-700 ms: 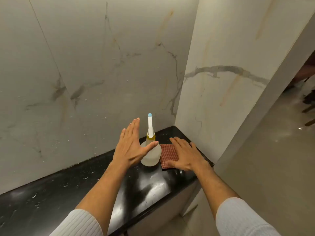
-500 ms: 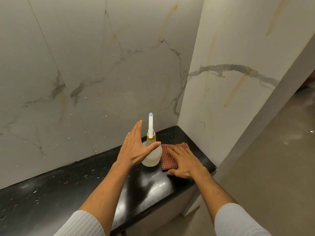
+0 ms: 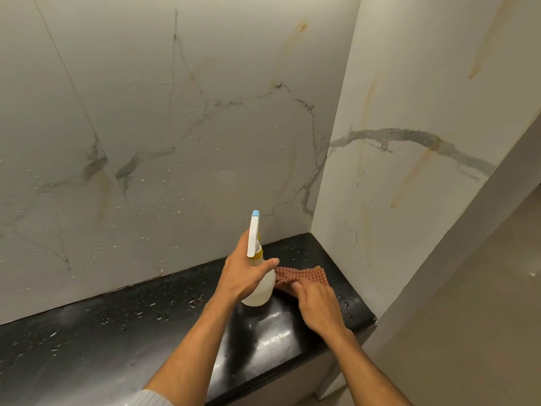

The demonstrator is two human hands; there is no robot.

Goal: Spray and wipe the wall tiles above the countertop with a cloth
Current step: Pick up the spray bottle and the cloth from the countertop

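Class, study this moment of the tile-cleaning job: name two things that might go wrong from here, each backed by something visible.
1. The left hand grips the spray bottle high, near its neck. It might slip or tip over the wet countertop.
2. Droplets dot the wall tiles. They may run down and streak before the cloth, gripped by the right hand, reaches them.

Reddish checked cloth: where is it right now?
In the head view, the reddish-brown checked cloth lies on the black stone countertop near the right wall corner, bunched under the right hand, just right of the white plastic spray bottle in the left hand.
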